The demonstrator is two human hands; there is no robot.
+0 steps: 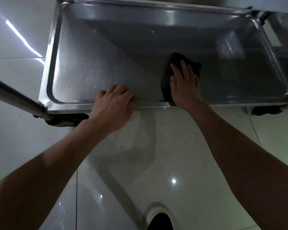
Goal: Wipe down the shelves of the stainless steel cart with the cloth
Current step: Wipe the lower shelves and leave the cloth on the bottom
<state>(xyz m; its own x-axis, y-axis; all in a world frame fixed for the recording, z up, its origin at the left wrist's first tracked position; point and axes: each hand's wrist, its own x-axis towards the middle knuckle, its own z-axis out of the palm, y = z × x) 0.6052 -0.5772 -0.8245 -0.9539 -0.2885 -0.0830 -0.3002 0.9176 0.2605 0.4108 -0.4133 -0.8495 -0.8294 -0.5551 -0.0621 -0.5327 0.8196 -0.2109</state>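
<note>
The right hand [184,83] lies flat, fingers straight and spread, pressing a dark crumpled cloth [171,70] onto the low stainless steel shelf [93,67] of the cart, just inside its near edge and right of the middle. The left hand [113,105] curls its fingers over that near raised rim, apparently bracing the cart; it holds nothing else. The step in hand looks like wiping this bottom shelf. The next move probably calls for steady downward pressure while sweeping the cloth toward the far edge or either side. Bare steel lies open to the left, right and far side; the raised rim and rounded corners bound each stroke, and an upper shelf [156,4] overhangs the far edge.
</note>
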